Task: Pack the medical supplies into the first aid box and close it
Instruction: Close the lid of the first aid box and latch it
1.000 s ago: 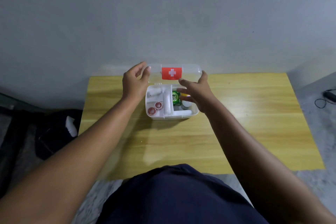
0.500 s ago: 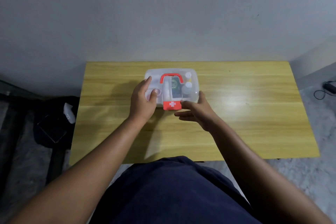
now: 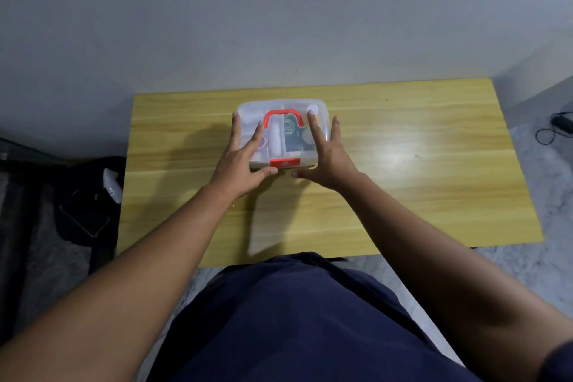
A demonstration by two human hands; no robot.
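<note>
Box [image 3: 248, 110]: one, clear plastic, at the far middle of the yellow wooden surface [image 3: 403, 170], lid [image 3: 321, 112] down. One red handle [image 3: 280, 113] flat on top, one red latch [image 3: 284, 161] at the near edge. Two hands, left hand [image 3: 240, 161] and right hand [image 3: 328, 155], both flat on the lid, fingers straight and spread, gripping nothing. Supplies [image 3: 274, 139] dimly visible inside. Grey wall [image 3: 279, 25] behind; black bag [image 3: 83, 195] on the floor [image 3: 552, 195] left, cable [image 3: 555, 130] right. Lid upright a second ago, now shut.
</note>
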